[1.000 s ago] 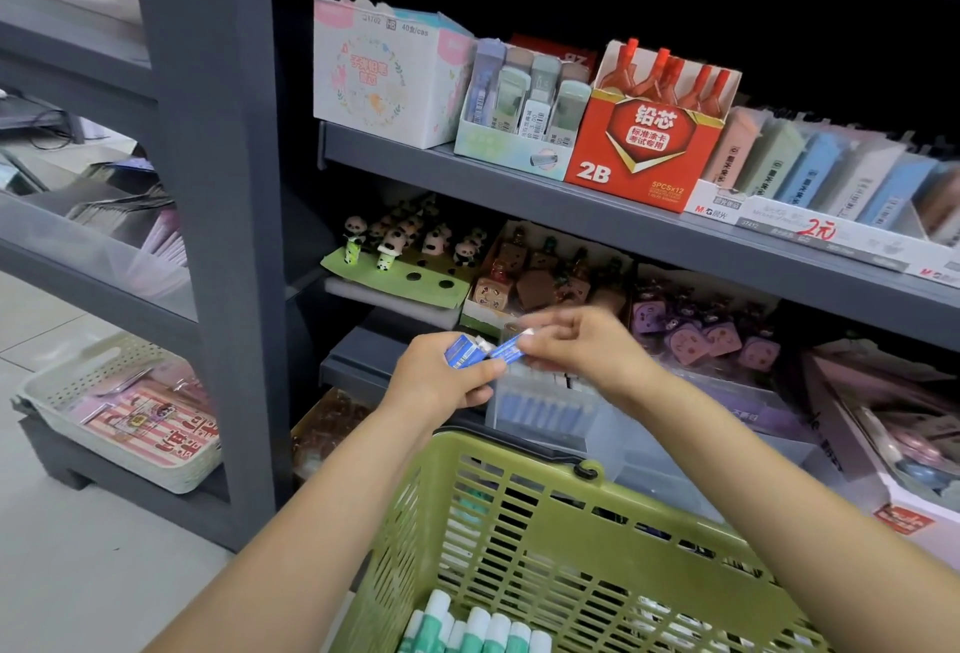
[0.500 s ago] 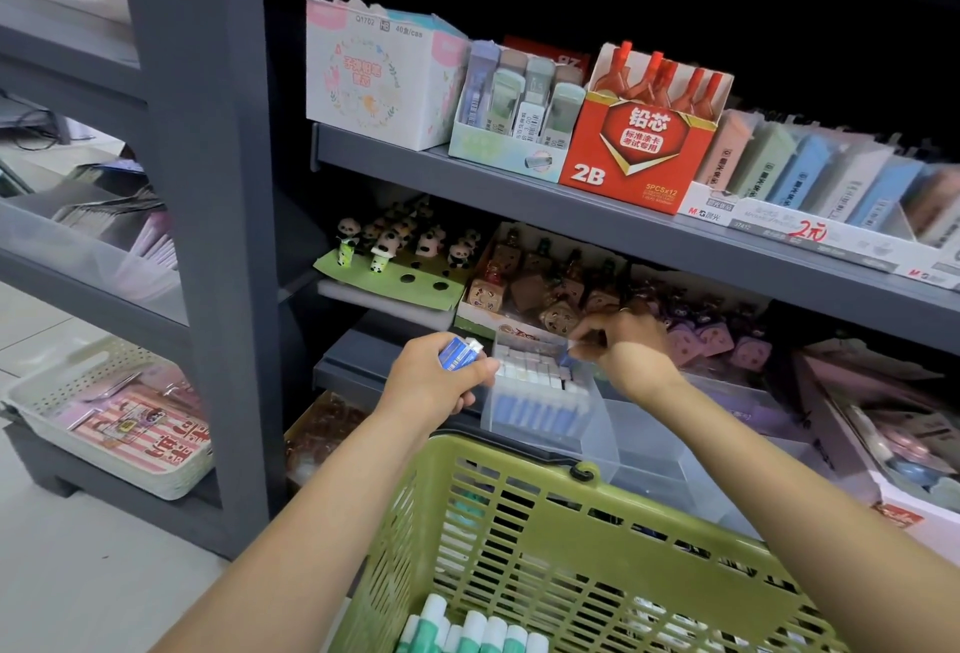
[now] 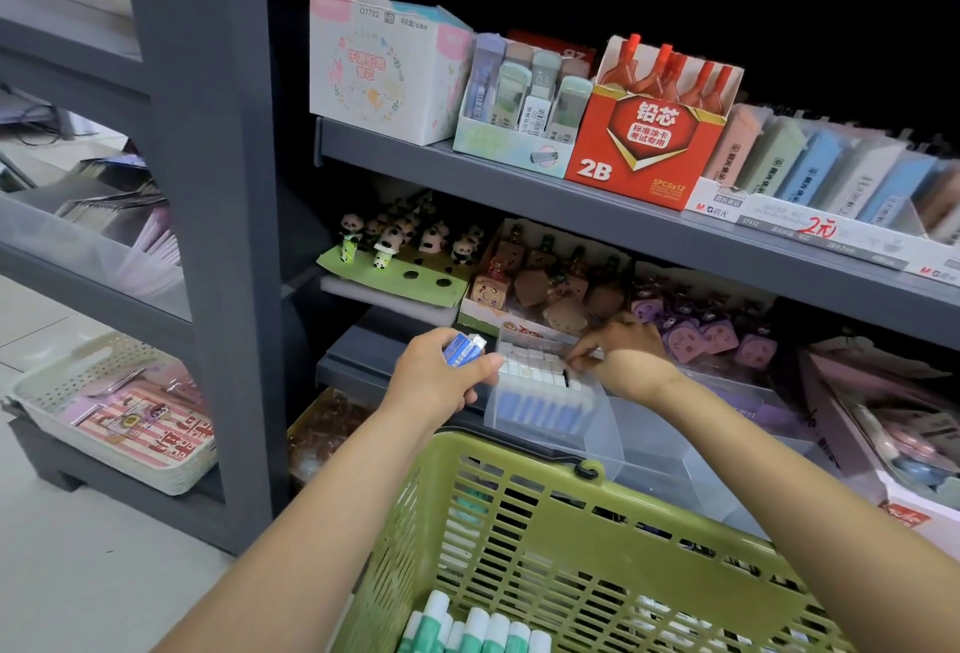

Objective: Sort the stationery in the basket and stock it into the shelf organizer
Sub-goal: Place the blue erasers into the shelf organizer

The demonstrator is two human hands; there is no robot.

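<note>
A person stocks small blue-sleeved erasers into a clear plastic organizer bin [image 3: 545,408] on the lower shelf, above a green basket [image 3: 519,522]. The left hand [image 3: 441,382] grips a few spare erasers [image 3: 464,350] by their sleeves; the right hand [image 3: 618,356] pinches at the top of the eraser row [image 3: 540,382] standing upright in the bin's left compartment, where one dark gap shows. The neighbouring compartment to the right looks unfilled. Light and firm, the erasers likely handle best held by the card sleeve at the sides, since the rubber ends may drag against tightly packed neighbours. Green-and-white capped sticks [image 3: 472,631] lie in the basket; what they are cannot be told.
</note>
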